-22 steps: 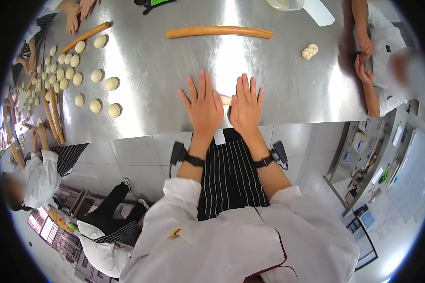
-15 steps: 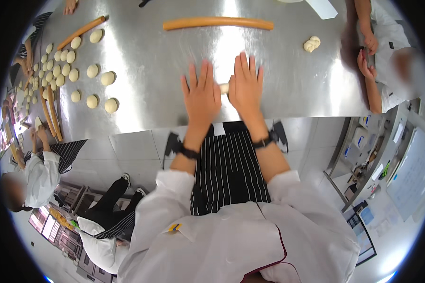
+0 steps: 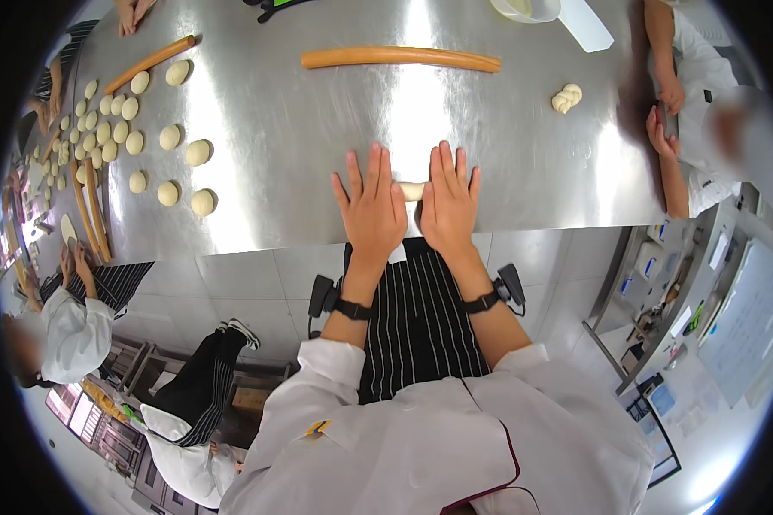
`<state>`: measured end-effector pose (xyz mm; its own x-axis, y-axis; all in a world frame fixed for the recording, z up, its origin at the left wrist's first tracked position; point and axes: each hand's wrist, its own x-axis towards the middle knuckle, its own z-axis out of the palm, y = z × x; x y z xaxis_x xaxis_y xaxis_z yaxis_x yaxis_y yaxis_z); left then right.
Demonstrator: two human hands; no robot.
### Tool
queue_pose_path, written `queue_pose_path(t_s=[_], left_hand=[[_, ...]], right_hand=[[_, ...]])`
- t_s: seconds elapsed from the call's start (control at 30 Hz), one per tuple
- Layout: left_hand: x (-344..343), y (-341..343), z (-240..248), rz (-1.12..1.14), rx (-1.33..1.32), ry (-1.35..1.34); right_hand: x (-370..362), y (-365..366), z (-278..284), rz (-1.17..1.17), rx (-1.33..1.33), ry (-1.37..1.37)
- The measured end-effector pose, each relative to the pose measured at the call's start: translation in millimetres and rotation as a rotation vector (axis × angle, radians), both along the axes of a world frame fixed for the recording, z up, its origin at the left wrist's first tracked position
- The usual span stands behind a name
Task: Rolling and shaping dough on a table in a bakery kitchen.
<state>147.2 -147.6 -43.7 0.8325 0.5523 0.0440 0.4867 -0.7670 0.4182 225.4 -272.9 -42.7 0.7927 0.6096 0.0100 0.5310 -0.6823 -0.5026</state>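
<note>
Dough (image 3: 413, 191) lay near the front edge of the bench (image 3: 507, 129), at the centre of the frame, its short pale middle showing between two hands. The left hand (image 3: 371, 206) covered its left end and the right hand (image 3: 449, 206) its right end, both palm down and flat. The fingers (image 3: 374, 167) of each were straight and pointed toward the top of the frame, the outer ones spread slightly and the inner ones nearly together; none pinched anything. What lay beneath the palms was hidden.

A rod (image 3: 401, 57) lay crosswise at top centre, well apart from the fingertips. A knot (image 3: 567, 99) of pale dough sat alone at upper right, below a scraper (image 3: 586, 23) and a bowl (image 3: 524, 9) cut off by the top of the picture. Round balls (image 3: 198, 153) were scattered over the upper left, with another rod (image 3: 150, 64) slanting beside them. At the right edge, a co-worker's hands (image 3: 661, 137) were close together by the bench; what they held was unclear.
</note>
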Motion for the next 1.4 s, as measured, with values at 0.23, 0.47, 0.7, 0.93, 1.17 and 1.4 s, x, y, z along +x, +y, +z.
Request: queue_pose_path(t_s=[0.23, 0.47, 0.7, 0.93, 1.17, 1.4], left_hand=[[34.9, 31.7, -3.1, -0.056, 0.016, -0.060], [27.4, 31.3, 9.2, -0.032, 0.101, 0.021], [-12.4, 3.9, -12.3, -0.005, 0.011, -0.062], [39.7, 62.9, 2.6, 0.051, 0.165, 0.017], [-8.7, 14.2, -5.7, 0.061, 0.034, 0.008], [-8.2, 26.3, -13.9, 0.034, 0.069, -0.042]], right_hand=[[44.0, 45.0, 1.6, -0.002, -0.003, -0.099], [40.4, 39.6, 4.2, -0.016, -0.046, -0.129], [21.3, 4.4, 1.0, 0.019, -0.020, -0.054], [74.5, 47.3, 3.0, -0.042, -0.033, -0.214], [30.7, 13.8, -2.3, -0.085, -0.140, -0.152], [28.8, -1.1, -6.4, -0.058, -0.039, -0.127]])
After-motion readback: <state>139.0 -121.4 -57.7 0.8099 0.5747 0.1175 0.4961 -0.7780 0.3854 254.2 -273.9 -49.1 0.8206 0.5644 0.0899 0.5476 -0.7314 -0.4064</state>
